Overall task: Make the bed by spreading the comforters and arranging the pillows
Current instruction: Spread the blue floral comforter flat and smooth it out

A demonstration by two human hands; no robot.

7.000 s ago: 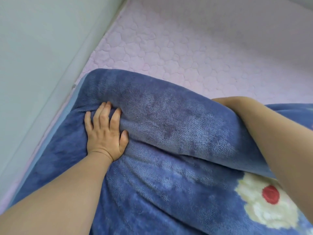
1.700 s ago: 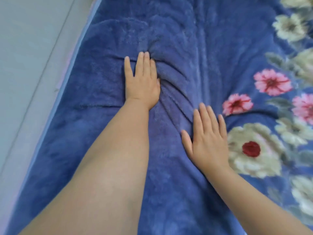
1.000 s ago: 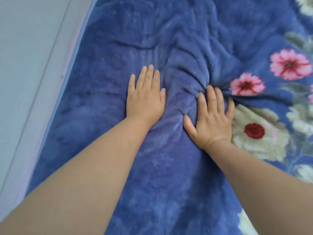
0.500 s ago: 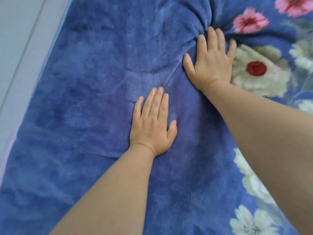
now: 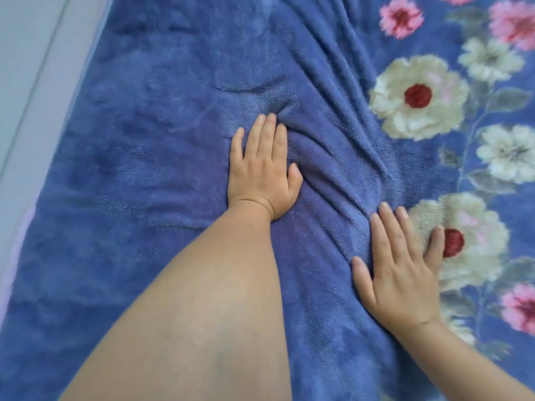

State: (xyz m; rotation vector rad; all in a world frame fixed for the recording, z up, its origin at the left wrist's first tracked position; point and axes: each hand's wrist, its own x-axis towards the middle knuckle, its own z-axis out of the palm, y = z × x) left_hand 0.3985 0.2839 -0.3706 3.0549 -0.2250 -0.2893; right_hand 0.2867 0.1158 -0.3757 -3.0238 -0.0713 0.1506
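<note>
On the bed: the blue comforter [image 5: 162, 157] lies spread, its flower print toward the right.
Feel: looks plush, soft and limp; it bunches readily, so I judge flat palms will smooth it better than pinching.
Wrinkles [image 5: 333, 146]: ridges run between the hands.
Left hand [image 5: 260, 172]: flat, fingers together, pressing.
Right hand [image 5: 399, 270]: flat, fingers slightly spread.
Left edge: wall [image 5: 26, 82] close beside; no pillows visible.

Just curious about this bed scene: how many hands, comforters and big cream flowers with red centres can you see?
Hands: 2, left hand and right hand
Comforters: 1, blue comforter
Red-centred cream flowers: 2, upper flower and lower flower
Total: 5
</note>
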